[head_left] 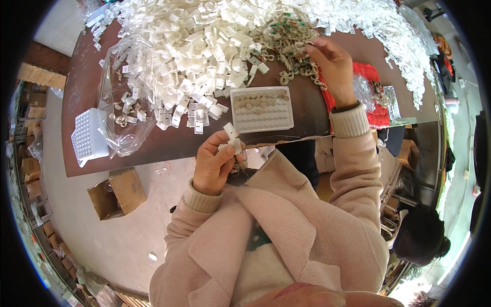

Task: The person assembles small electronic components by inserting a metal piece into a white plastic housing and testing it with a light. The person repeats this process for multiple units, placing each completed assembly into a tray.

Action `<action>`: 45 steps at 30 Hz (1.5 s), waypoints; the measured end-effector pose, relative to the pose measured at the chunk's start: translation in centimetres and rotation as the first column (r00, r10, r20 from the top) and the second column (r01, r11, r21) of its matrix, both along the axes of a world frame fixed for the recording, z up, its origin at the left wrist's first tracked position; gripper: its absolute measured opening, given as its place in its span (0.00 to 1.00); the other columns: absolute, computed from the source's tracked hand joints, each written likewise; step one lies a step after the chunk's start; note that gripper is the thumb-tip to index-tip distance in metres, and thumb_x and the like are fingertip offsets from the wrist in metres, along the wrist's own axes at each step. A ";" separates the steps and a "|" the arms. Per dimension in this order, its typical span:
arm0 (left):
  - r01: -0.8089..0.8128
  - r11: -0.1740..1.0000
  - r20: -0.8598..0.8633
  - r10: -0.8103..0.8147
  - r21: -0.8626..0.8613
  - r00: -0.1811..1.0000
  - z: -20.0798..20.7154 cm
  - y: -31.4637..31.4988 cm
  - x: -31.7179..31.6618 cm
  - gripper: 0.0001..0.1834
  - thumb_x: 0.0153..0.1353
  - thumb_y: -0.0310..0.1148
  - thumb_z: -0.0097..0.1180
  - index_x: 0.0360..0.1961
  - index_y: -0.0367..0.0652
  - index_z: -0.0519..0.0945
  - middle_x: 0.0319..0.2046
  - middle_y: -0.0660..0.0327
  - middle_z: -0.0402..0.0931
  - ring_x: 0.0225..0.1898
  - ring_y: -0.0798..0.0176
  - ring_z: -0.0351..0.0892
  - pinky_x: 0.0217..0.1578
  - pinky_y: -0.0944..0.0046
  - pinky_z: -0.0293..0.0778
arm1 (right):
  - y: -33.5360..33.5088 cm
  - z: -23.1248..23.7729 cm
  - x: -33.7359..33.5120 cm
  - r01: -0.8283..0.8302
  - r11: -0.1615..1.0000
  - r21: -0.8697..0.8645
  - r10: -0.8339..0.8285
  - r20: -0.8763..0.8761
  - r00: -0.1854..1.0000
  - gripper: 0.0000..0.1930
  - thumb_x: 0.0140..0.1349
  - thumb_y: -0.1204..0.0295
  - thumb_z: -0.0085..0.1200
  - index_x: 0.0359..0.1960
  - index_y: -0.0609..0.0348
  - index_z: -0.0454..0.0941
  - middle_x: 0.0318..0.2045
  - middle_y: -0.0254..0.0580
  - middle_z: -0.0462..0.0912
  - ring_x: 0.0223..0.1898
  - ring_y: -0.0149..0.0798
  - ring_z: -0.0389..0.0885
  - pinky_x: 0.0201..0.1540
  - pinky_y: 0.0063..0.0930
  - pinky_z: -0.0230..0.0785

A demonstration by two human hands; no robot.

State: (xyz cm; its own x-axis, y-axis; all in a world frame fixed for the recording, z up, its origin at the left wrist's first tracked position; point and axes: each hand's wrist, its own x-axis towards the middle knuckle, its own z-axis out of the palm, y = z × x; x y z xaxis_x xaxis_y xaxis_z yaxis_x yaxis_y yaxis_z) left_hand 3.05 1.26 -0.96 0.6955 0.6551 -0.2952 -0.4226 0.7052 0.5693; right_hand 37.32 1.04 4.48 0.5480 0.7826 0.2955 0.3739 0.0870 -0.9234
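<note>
Left hand (214, 162) around white clip (232, 138), near tray (262, 125).

Tray (262, 124) on table (82, 102) edge, clip pile (194, 46) behind it, bag (120, 102) left, cloth (376, 97) right

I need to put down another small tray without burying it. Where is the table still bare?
Bare brown table lies left of the clear bag, around the white grid tray, and between the filled tray and red cloth. The white clip pile crowds the far side.
</note>
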 end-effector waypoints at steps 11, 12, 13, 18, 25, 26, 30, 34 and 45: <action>0.059 0.996 -0.003 -0.059 0.064 0.998 0.6 -0.9 1.1 0.14 0.66 0.30 0.61 0.48 0.33 0.77 0.36 0.50 0.82 0.23 0.75 0.72 0.19 0.80 0.60 | -8.7 -4.7 -0.8 0.262 0.921 -0.287 -0.241 0.106 0.965 0.08 0.63 0.75 0.61 0.41 0.64 0.81 0.31 0.44 0.86 0.33 0.32 0.85 0.37 0.26 0.75; 0.054 0.996 -0.011 -0.053 0.069 0.999 0.7 -0.9 1.2 0.14 0.66 0.30 0.61 0.48 0.33 0.77 0.36 0.51 0.82 0.23 0.75 0.72 0.19 0.80 0.61 | -8.9 -4.7 -0.9 0.309 0.926 -0.218 -0.260 0.228 0.938 0.07 0.62 0.76 0.61 0.41 0.63 0.81 0.33 0.45 0.86 0.35 0.35 0.84 0.39 0.28 0.75; 0.060 0.996 -0.022 -0.058 0.072 0.998 0.8 -0.9 1.2 0.14 0.66 0.30 0.61 0.48 0.33 0.77 0.36 0.51 0.82 0.23 0.75 0.71 0.19 0.80 0.61 | -9.0 -4.7 -1.1 0.383 0.908 -0.171 -0.313 0.333 0.889 0.07 0.61 0.76 0.61 0.41 0.62 0.82 0.35 0.46 0.86 0.36 0.38 0.84 0.41 0.31 0.75; 0.117 0.988 -0.045 -0.113 0.100 0.993 0.8 -0.8 1.2 0.20 0.63 0.34 0.64 0.51 0.32 0.75 0.37 0.54 0.78 0.23 0.76 0.70 0.15 0.82 0.56 | -9.7 -3.8 -1.3 0.304 0.952 -0.031 -0.223 0.606 0.763 0.11 0.56 0.77 0.63 0.42 0.58 0.82 0.42 0.47 0.83 0.44 0.51 0.80 0.47 0.39 0.73; 0.071 0.993 -0.102 -0.061 0.095 0.993 0.5 -1.2 1.4 0.20 0.64 0.33 0.63 0.51 0.31 0.75 0.36 0.52 0.79 0.18 0.78 0.63 0.14 0.81 0.52 | -11.1 -3.2 -2.9 0.333 0.925 -0.185 -0.121 0.687 0.716 0.17 0.50 0.74 0.68 0.43 0.58 0.81 0.39 0.46 0.80 0.46 0.52 0.78 0.47 0.42 0.72; 0.088 0.992 -0.085 -0.081 0.091 0.993 0.4 -1.1 1.4 0.20 0.64 0.33 0.63 0.51 0.31 0.75 0.36 0.52 0.79 0.18 0.78 0.63 0.14 0.81 0.52 | -11.1 -3.3 -3.2 0.357 0.918 -0.173 -0.134 0.712 0.690 0.18 0.50 0.73 0.69 0.43 0.58 0.80 0.38 0.46 0.80 0.46 0.51 0.78 0.46 0.42 0.72; 0.136 0.987 -0.028 -0.135 0.081 0.991 0.3 -0.9 1.3 0.19 0.64 0.32 0.62 0.51 0.31 0.76 0.36 0.51 0.79 0.19 0.77 0.65 0.13 0.81 0.52 | -10.8 -4.3 -4.3 0.364 0.916 -0.171 -0.091 0.792 0.603 0.17 0.53 0.72 0.68 0.45 0.58 0.80 0.39 0.45 0.80 0.41 0.52 0.81 0.42 0.39 0.75; 0.109 0.991 -0.067 -0.103 0.077 0.992 0.1 -1.0 1.2 0.18 0.65 0.32 0.61 0.51 0.31 0.76 0.37 0.52 0.79 0.20 0.76 0.68 0.13 0.82 0.53 | -10.0 -3.9 -3.6 0.364 0.931 -0.018 -0.238 0.725 0.646 0.10 0.57 0.73 0.66 0.40 0.59 0.83 0.35 0.44 0.83 0.33 0.45 0.82 0.34 0.33 0.75; 0.127 0.991 -0.051 -0.125 0.051 0.991 0.7 -1.1 1.2 0.15 0.66 0.30 0.59 0.50 0.32 0.76 0.35 0.52 0.81 0.24 0.75 0.72 0.18 0.81 0.57 | -7.8 -2.4 -0.4 0.314 0.945 -0.088 -0.289 0.220 0.932 0.08 0.66 0.72 0.58 0.43 0.61 0.85 0.35 0.38 0.87 0.33 0.27 0.82 0.35 0.24 0.74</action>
